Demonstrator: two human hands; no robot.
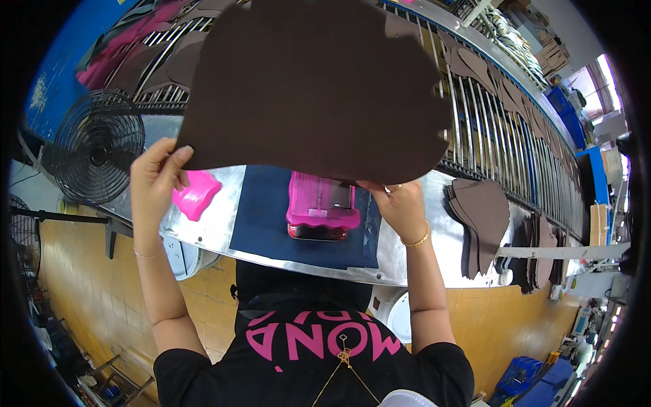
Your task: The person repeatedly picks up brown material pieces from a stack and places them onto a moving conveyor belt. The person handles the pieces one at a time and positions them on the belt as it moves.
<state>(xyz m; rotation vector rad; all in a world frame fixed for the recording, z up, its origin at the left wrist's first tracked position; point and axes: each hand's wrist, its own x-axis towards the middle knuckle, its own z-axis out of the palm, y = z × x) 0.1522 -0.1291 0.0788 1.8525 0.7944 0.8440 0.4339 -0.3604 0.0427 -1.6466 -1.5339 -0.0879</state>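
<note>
I hold the large dark brown cut piece [319,88] raised flat above the bench, my left hand [157,178] pinching its lower left corner and my right hand [401,207] clamped on its lower right edge. Directly below and between my two grips lies the pink template [322,201] on a dark blue mat [264,210]. A second pink piece [195,193] rests just right of my left hand, and a stack of brown pieces [483,220] lies beyond my right hand.
</note>
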